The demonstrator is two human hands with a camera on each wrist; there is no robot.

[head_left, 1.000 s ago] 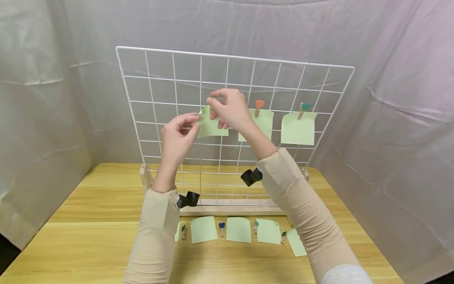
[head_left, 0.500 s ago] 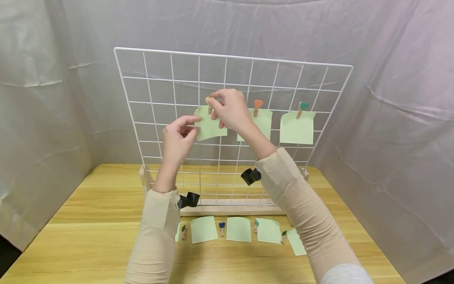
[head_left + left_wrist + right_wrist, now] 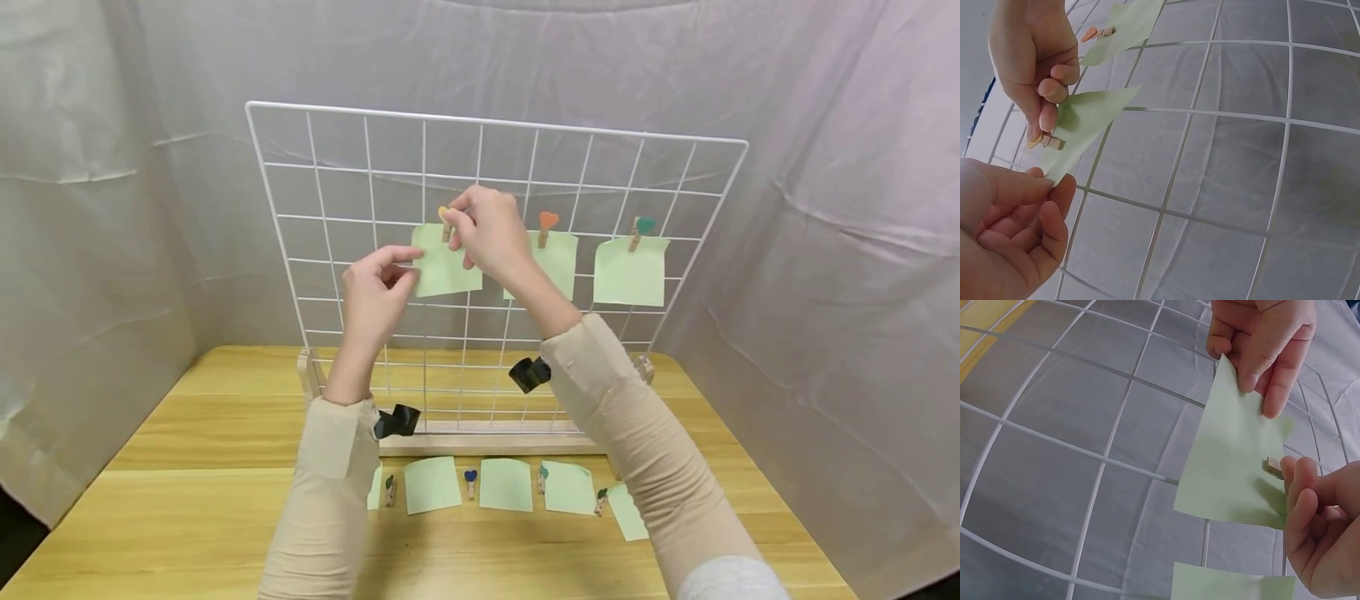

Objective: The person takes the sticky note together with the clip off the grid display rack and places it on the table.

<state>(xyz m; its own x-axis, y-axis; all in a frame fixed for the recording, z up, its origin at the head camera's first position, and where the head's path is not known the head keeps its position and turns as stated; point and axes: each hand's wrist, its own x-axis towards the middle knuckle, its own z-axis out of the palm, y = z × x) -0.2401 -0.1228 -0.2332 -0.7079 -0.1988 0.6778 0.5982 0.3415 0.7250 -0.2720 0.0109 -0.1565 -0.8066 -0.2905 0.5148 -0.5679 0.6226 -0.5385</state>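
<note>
A pale green paper note [image 3: 450, 271] lies against the white wire grid [image 3: 315, 217], left of two other clipped notes. My right hand [image 3: 491, 233] pinches a small wooden clothespin [image 3: 1052, 143] with a yellow heart, placed at the note's top edge. In the right wrist view, fingers partly cover that pin. Lower down and to the left, my left hand [image 3: 375, 287] pinches the note's left edge between thumb and fingertips.
To the right hang notes under an orange-heart clothespin [image 3: 546, 229] and a teal-heart clothespin [image 3: 640, 232]. Along the wooden table [image 3: 187, 500], in front of the grid's wooden base [image 3: 487, 444], lie several green notes [image 3: 506, 485] and heart clothespins [image 3: 470, 483].
The note's upper left corner, curled a second ago, now lies flatter. My left fingers have shifted slightly on its edge. More of the yellow-heart clothespin shows at my right fingertips.
</note>
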